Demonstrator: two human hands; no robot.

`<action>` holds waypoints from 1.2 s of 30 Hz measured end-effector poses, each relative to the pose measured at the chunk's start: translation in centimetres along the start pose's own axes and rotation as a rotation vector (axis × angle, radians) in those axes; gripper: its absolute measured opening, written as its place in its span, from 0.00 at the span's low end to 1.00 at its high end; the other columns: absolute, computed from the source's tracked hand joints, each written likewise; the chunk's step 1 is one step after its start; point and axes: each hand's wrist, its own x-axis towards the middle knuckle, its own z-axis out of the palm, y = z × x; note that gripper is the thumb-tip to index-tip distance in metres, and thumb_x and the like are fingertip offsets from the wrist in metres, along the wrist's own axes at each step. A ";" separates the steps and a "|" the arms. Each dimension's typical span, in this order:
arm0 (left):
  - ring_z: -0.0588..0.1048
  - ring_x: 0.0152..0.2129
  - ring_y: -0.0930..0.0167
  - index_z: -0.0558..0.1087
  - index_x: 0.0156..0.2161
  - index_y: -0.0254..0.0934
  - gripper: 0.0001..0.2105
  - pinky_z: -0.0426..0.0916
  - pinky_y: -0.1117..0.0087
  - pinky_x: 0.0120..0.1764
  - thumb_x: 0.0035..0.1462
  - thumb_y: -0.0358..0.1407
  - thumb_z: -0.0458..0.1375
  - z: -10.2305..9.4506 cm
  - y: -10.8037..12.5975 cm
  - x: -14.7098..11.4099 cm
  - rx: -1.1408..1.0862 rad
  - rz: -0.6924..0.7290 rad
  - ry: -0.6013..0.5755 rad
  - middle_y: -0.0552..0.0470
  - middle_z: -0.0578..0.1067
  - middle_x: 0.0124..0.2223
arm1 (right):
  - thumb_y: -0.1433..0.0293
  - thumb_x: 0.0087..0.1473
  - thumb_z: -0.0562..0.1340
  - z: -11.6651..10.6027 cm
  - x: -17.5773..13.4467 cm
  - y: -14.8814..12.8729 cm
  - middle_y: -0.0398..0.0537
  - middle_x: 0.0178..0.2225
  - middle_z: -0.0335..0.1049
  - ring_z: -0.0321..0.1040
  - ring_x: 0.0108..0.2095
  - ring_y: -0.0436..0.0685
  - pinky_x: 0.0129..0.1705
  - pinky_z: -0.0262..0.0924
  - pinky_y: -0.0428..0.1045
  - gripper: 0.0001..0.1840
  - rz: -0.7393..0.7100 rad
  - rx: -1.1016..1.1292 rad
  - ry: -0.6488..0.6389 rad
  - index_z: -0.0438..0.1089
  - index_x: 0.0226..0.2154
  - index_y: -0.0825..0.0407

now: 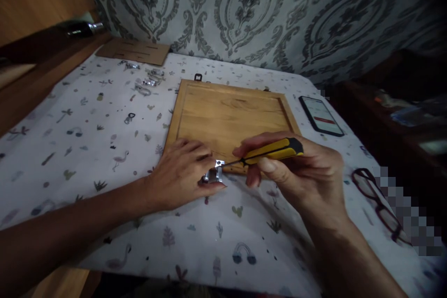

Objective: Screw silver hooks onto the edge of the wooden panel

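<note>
My right hand (296, 172) grips a screwdriver (270, 150) with a yellow and black handle. Its thin shaft points left, and the tip meets a small shiny metal hinge (219, 170). The fingers of my left hand (183, 172) are closed around that hinge at the near edge of a framed wooden panel (226, 111). Part of the hinge is hidden behind the fingers. The panel lies flat on the table, its recessed side up.
Several metal hinges (148, 83) lie at the back left, near a piece of cardboard (134, 50). A phone (321, 115) and eyeglasses (379, 205) rest on the right. A patterned cloth (167, 251) covers the table. A patterned wall (233, 4) rises behind.
</note>
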 end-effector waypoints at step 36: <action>0.77 0.40 0.63 0.77 0.40 0.36 0.15 0.67 0.60 0.43 0.60 0.48 0.65 0.0 0.1 0.1 -0.026 -0.008 -0.002 0.50 0.80 0.40 | 0.64 0.58 0.68 1.2 -0.3 0.4 0.43 0.33 0.77 0.68 0.17 0.46 0.18 0.66 0.45 0.05 -0.099 -0.163 0.194 0.75 0.34 0.48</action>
